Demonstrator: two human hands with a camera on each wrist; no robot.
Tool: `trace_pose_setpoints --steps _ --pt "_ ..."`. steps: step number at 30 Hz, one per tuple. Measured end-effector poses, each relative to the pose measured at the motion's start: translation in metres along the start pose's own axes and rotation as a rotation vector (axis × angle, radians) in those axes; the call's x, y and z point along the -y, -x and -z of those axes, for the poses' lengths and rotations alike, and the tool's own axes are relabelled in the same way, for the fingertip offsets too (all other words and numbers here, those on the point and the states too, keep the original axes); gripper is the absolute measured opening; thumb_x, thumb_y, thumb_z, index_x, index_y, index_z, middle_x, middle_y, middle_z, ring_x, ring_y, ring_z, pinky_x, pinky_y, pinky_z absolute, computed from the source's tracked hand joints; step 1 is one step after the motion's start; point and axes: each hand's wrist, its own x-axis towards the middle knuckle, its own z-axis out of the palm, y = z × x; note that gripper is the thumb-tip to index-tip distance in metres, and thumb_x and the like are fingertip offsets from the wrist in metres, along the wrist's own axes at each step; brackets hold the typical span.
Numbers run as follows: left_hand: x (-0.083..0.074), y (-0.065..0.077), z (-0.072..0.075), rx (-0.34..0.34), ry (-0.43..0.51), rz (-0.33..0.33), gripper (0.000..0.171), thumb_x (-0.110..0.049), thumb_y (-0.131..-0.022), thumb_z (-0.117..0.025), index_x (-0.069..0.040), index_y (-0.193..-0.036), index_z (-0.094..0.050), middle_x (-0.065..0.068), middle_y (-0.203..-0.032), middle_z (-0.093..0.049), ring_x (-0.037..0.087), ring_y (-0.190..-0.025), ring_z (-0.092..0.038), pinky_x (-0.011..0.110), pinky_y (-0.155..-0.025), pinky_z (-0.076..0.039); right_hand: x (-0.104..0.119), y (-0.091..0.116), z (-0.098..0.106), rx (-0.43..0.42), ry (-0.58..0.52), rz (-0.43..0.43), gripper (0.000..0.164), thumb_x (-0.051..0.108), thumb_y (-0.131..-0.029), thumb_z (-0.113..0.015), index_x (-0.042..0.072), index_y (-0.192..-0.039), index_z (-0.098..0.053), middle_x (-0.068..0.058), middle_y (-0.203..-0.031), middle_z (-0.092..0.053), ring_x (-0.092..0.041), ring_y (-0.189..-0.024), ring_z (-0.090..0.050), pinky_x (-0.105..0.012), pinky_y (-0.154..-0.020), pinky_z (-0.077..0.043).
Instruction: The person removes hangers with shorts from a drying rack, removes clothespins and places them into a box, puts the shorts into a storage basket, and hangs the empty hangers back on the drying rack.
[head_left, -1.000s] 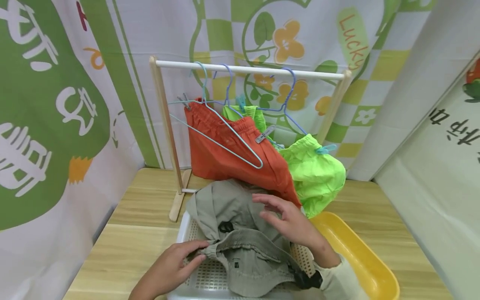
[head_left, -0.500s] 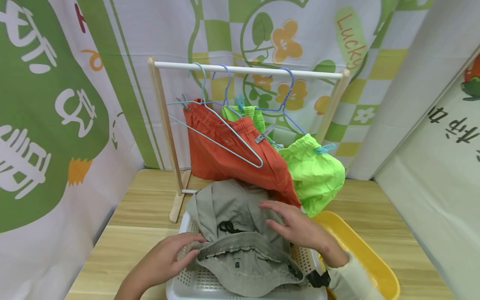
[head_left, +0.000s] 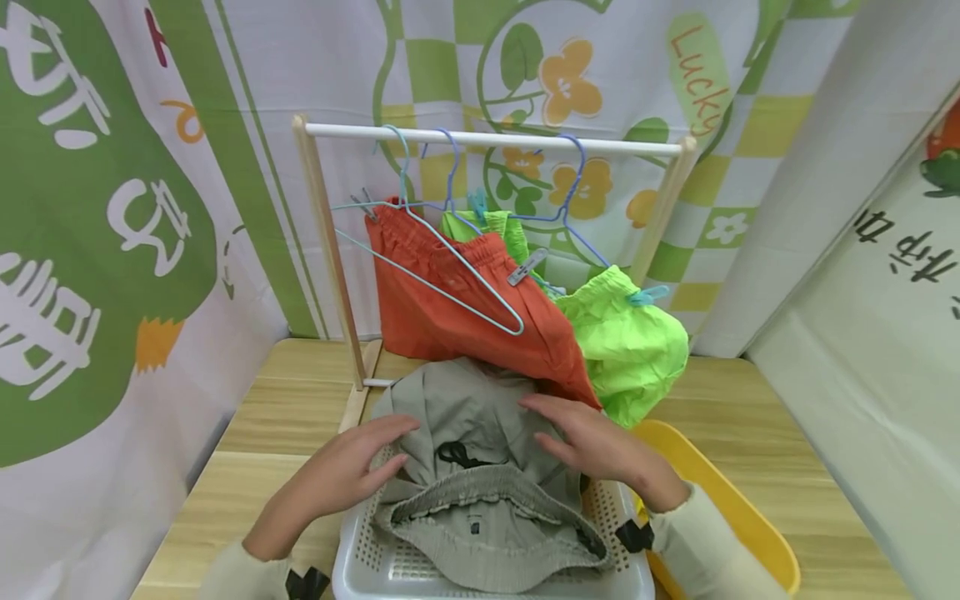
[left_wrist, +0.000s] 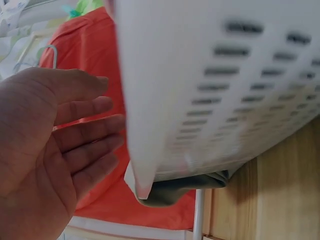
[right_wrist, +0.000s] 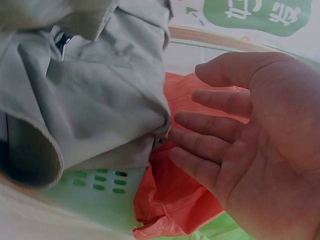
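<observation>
Grey-khaki shorts point(head_left: 480, 417) with an elastic waistband and a black drawstring lie in a white perforated basket point(head_left: 352, 558), the waistband toward the front. Over the left side of the basket, my left hand point(head_left: 348, 467) has relaxed, spread fingers and holds nothing. In the left wrist view that hand point(left_wrist: 70, 135) is beside the basket wall point(left_wrist: 175, 115). My right hand point(head_left: 600, 442) hovers at the right side of the shorts, fingers loosely extended. The right wrist view shows its palm point(right_wrist: 270, 140) bare, fingertips close to the grey cloth point(right_wrist: 105, 85).
Behind the basket, a wooden rack with a white rail point(head_left: 487, 140) carries orange shorts point(head_left: 450, 292) and neon green shorts point(head_left: 630, 342), clipped to hangers. An unused-looking light blue hanger point(head_left: 465, 287) hangs in front. A yellow tray point(head_left: 720, 517) sits right of the basket.
My left hand has let go of the waistband's left side and risen up and forward. The right hand has shifted slightly, and the waistband now lies flatter in the basket.
</observation>
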Motion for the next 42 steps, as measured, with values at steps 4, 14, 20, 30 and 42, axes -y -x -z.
trace_pose_setpoints --steps 4,14,20,30,42 --pt "0.008 -0.011 -0.001 0.019 -0.028 0.018 0.044 -0.016 -0.1 -0.068 0.002 -0.14 -0.06 0.016 -0.139 -0.061 0.033 -0.129 -0.056 0.051 -0.104 -0.048 -0.004 -0.006 0.001 0.029 0.047 0.007 0.046 0.008 -0.103 -0.063 -0.006 -0.145 -0.051 -0.017 -0.144 -0.056 -0.033 -0.133 -0.053 -0.05 -0.107 -0.045" --pt "0.024 -0.039 -0.005 0.127 -0.136 -0.016 0.051 -0.016 -0.099 -0.069 0.007 -0.142 -0.054 0.023 -0.142 -0.057 0.038 -0.131 -0.054 0.053 -0.106 -0.046 -0.016 -0.019 0.001 0.046 0.103 0.019 0.052 0.004 -0.1 -0.065 -0.011 -0.146 -0.047 -0.024 -0.143 -0.054 -0.035 -0.127 -0.057 -0.051 -0.1 -0.049" --pt "0.032 -0.046 -0.008 0.166 -0.194 -0.02 0.055 -0.016 -0.099 -0.07 0.009 -0.144 -0.051 0.028 -0.146 -0.05 0.042 -0.133 -0.051 0.054 -0.105 -0.046 -0.024 -0.028 -0.006 0.081 0.096 -0.015 0.051 0.008 -0.102 -0.063 -0.01 -0.146 -0.046 -0.025 -0.141 -0.056 -0.036 -0.123 -0.059 -0.05 -0.097 -0.051" --pt "0.045 -0.055 -0.013 0.196 -0.195 0.005 0.056 -0.017 -0.1 -0.07 0.01 -0.145 -0.049 0.027 -0.146 -0.05 0.042 -0.135 -0.048 0.056 -0.109 -0.041 -0.028 -0.038 -0.006 0.108 0.139 -0.015 0.048 0.007 -0.1 -0.062 -0.011 -0.143 -0.05 -0.026 -0.132 -0.06 -0.037 -0.117 -0.062 -0.051 -0.096 -0.051" --pt "0.055 -0.077 -0.015 0.296 -0.138 0.048 0.048 -0.017 -0.103 -0.066 0.005 -0.144 -0.053 0.022 -0.144 -0.055 0.038 -0.131 -0.053 0.052 -0.107 -0.044 -0.036 -0.047 -0.006 0.175 0.157 -0.033 0.052 0.011 -0.102 -0.064 -0.007 -0.147 -0.047 -0.024 -0.14 -0.055 -0.036 -0.124 -0.057 -0.051 -0.1 -0.048"
